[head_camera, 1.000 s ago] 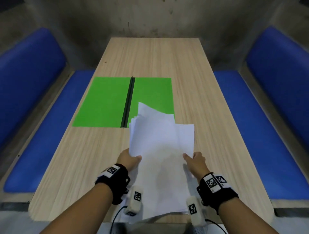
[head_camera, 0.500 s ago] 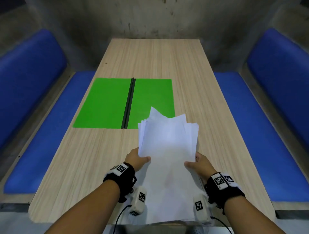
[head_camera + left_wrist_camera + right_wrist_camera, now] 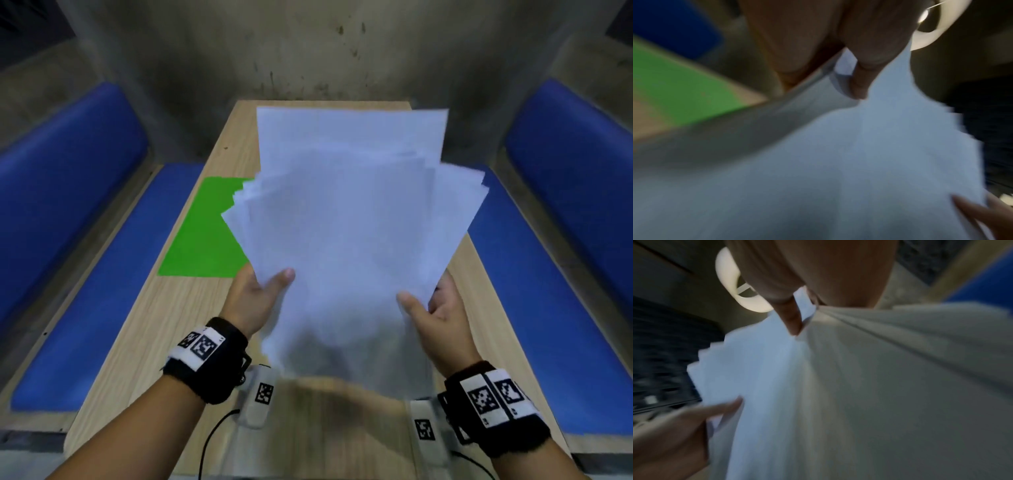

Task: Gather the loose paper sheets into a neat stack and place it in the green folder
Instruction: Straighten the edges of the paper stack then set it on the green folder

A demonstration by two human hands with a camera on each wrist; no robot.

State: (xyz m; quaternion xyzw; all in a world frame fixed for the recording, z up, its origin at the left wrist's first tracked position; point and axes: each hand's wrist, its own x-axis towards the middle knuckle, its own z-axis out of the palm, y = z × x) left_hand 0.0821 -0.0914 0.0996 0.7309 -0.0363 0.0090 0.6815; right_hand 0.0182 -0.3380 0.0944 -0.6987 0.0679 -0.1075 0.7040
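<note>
A fanned bundle of white paper sheets (image 3: 349,222) is raised off the wooden table (image 3: 144,346), tilted up toward the camera. My left hand (image 3: 263,291) pinches its left edge, thumb on top of the sheets. My right hand (image 3: 428,308) pinches the right edge the same way. The sheets' top edges are uneven. The green folder (image 3: 202,240) lies open on the table behind; the paper hides most of it. In the left wrist view my left hand (image 3: 855,78) holds the paper sheets (image 3: 859,154) beside the green folder (image 3: 680,91). The right wrist view shows my right hand (image 3: 797,318) pinching the paper sheets (image 3: 838,386).
Blue padded benches (image 3: 61,192) (image 3: 575,192) run along both long sides of the table. A grey wall (image 3: 308,48) closes the far end. Cables hang from my wrist cameras near the table's front edge.
Both hands have lifted the paper bundle off the table and tilted it up toward the camera. It now covers the folder's right half and spine.
</note>
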